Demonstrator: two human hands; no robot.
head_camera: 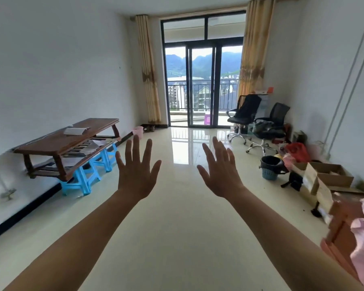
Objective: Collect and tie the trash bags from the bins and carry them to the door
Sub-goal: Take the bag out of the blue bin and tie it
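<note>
Trash bag [272, 162], black, is seen lining blue bin [268, 174] by right wall, near cardboard boxes [332, 175]. Left hand [135, 175] and right hand [221, 175] are held spread, empty. Risk judged: bag snagged or bin tipped when pulled.

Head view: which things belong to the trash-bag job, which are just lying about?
Job: blue bin, its black bag, pink bin, left hand, right hand, both empty.
Lying about: wooden table, blue stools, office chairs, cardboard box.
</note>
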